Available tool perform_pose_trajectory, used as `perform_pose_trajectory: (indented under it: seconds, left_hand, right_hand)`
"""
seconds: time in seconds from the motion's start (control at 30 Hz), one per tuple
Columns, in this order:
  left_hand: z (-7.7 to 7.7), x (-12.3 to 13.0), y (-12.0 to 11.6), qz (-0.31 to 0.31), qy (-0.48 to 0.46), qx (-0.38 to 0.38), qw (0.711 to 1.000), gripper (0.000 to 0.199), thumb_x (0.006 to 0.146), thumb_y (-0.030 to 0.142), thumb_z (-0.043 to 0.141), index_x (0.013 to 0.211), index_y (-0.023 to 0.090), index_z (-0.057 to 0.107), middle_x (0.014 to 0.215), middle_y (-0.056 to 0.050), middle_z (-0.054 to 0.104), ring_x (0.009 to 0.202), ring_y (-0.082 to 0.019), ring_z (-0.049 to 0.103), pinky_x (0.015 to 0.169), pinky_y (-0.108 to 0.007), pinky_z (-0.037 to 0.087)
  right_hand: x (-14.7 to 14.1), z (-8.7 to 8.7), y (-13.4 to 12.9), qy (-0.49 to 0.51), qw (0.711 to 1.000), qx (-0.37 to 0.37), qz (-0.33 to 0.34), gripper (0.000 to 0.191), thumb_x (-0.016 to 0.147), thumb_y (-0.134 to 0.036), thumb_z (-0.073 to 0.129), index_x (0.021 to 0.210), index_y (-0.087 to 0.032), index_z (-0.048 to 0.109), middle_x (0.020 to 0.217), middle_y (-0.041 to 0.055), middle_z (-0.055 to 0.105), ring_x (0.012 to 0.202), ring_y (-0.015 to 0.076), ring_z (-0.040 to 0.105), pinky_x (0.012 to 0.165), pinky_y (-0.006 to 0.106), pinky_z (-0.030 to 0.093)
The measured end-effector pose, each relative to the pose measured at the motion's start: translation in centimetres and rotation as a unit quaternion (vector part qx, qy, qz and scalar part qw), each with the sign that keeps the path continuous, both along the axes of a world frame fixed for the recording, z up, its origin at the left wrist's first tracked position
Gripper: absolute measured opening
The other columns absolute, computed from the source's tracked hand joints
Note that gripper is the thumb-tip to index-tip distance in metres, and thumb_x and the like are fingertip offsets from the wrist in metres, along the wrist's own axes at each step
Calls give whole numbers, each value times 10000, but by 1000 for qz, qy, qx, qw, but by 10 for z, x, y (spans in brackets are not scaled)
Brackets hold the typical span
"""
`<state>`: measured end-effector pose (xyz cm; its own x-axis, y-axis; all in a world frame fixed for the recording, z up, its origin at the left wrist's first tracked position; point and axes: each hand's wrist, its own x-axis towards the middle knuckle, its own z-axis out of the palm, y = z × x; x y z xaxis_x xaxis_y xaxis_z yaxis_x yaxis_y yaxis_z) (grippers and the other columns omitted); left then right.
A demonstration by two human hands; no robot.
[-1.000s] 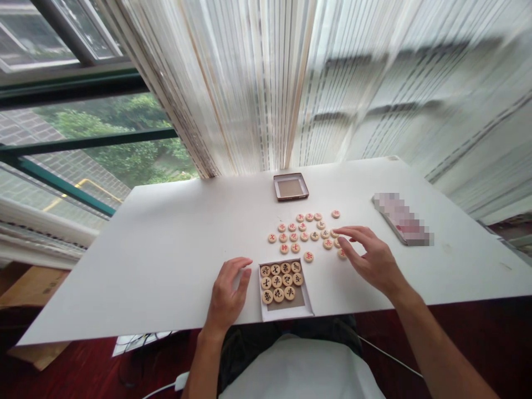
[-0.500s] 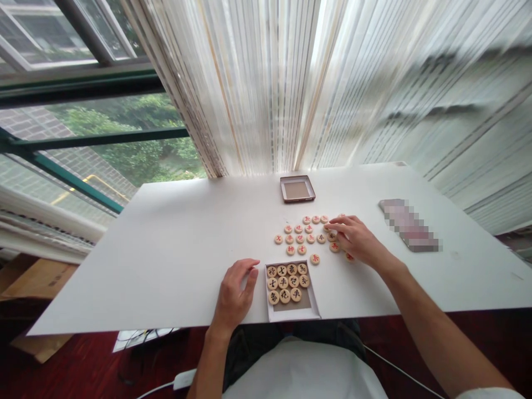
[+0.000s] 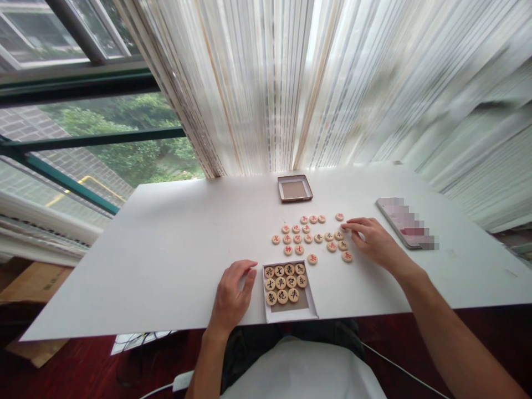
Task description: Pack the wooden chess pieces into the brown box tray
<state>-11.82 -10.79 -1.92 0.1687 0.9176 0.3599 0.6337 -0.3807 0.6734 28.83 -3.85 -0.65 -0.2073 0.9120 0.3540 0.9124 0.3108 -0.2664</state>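
My left hand (image 3: 231,293) rests on the white table left of an open box (image 3: 300,308), its thumb and fingers apart and holding nothing. Several round wooden pieces with black characters lie in rows inside the box, such as one piece (image 3: 282,296). Beyond it, several loose pieces with red or black characters, such as a red-marked piece (image 3: 312,259), lie flat on the table. My right hand (image 3: 371,241) is at the right edge of this group, with its fingertips on a piece (image 3: 344,226) whose face is partly hidden.
A second shallow tray (image 3: 294,188) sits near the far edge of the white table (image 3: 187,238). A phone-like object (image 3: 401,224), partly pixelated, lies at the right. Strip curtains (image 3: 266,83) hang behind the table, and a cardboard box (image 3: 37,280) stands at the left.
My right hand has moved right, from the black-marked pieces to a piece at the group's right edge. Pieces it covered now show. My left hand has stayed beside the box.
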Motion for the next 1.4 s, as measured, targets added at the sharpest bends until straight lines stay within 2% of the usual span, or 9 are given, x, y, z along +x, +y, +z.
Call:
perform_pose_trajectory:
  seconds: [0.2,0.47,0.6,0.7,0.8,0.9,1.0,1.17,1.4]
  left_hand:
    - [1,0,0,0,2,-7,1000,208,1008,321,486,1107,242,651,1104,-67,689,1062,-226,637,940,-378,510]
    - [2,0,0,0,4,-9,1000,205,1006,321,489,1097,237,653,1100,-68,687,1060,-226,633,937,-379,509]
    - [2,0,0,0,3,-10,1000,211,1008,326,484,1097,234,652,1099,-74,686,1056,-228,633,935,-385,512]
    - [2,1,0,1,1,-12,1000,211,1009,330,484,1094,234,652,1100,-77,686,1056,-228,633,936,-387,513]
    - [2,1,0,2,0,-10,1000,212,1007,333,487,1087,232,656,1096,-78,688,1053,-228,638,935,-385,515]
    - [2,1,-1,4,4,-9,1000,214,1007,336,488,1085,231,657,1094,-78,690,1052,-230,641,934,-385,515]
    - [3,1,-1,3,6,-10,1000,212,1007,330,490,1091,231,657,1095,-73,691,1051,-226,643,937,-384,515]
    - [4,1,-1,4,5,-6,1000,204,1005,319,495,1086,227,659,1090,-70,694,1049,-222,646,935,-376,518]
    - [3,1,-2,5,2,-12,1000,193,1001,321,505,1089,235,654,1097,-67,690,1059,-222,637,943,-377,510]
  right_hand:
    - [10,-5,-17,39,999,18,-29,251,921,-278,549,1086,-214,727,1126,93,704,1053,276,648,989,448,515]
    - [7,-8,-37,73,995,34,-60,217,922,-360,585,1061,-233,693,1098,78,725,1045,276,662,963,438,516]
    - [6,-6,-36,81,994,28,-68,217,923,-379,591,1034,-227,697,1028,82,740,986,287,678,916,451,528]
    - [3,-1,-41,124,988,23,-84,233,912,-398,612,1047,-227,693,1030,79,740,893,272,698,828,424,561]
    - [-10,9,-53,188,978,14,-88,255,908,-396,629,1102,-238,680,1052,71,728,792,229,700,705,363,590]
    - [-32,19,-69,223,973,-6,-64,249,913,-375,633,1127,-258,679,1105,71,701,774,205,694,655,331,598]
    - [-57,22,-83,257,966,-15,-26,265,924,-323,613,1179,-277,669,1146,72,675,784,199,690,735,359,605]
    - [-86,15,-95,308,951,-32,-7,271,915,-284,624,1180,-294,678,1168,76,641,802,205,688,792,395,622]
    - [-101,3,-102,381,921,-87,10,210,921,-310,643,1120,-296,709,1172,81,655,1032,264,676,829,398,638]
